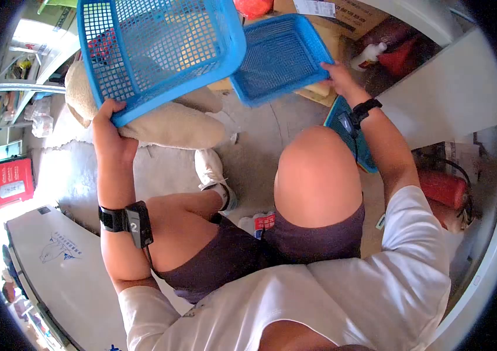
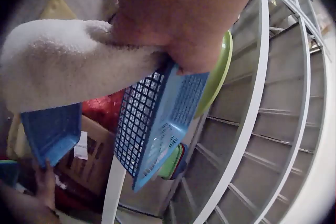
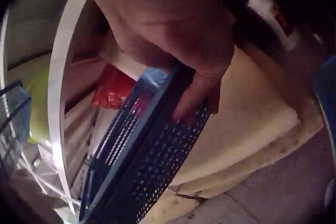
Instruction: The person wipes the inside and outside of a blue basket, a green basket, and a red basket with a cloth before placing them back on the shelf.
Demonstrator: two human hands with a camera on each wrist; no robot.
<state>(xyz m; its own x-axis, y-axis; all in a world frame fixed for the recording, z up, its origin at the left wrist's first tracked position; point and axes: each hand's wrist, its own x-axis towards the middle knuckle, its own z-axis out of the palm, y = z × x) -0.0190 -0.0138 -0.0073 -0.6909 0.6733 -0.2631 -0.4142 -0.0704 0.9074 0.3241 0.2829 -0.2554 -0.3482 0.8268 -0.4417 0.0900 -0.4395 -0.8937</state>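
In the head view my left hand (image 1: 114, 134) grips a large light-blue plastic basket (image 1: 172, 104) by its near left corner, holding it tilted up so its mesh floor shows. My right hand (image 1: 342, 79) holds a smaller, darker blue basket (image 1: 283, 55) by its right rim. The two baskets overlap at their edges in this view. Fingers wrap over the rim of the small basket (image 3: 173, 166) in the right wrist view. A beige fuzzy item (image 2: 63, 61) lies close to the left hand in the left wrist view, covering part of it.
A white metal rack (image 2: 257, 87) stands beside the large basket. A cardboard box (image 1: 359, 20) and a white bottle (image 1: 371, 54) are at the back right. By my right knee are a teal tray (image 1: 342, 120) and a red cylinder (image 1: 444, 190). A white box (image 1: 55, 251) sits lower left.
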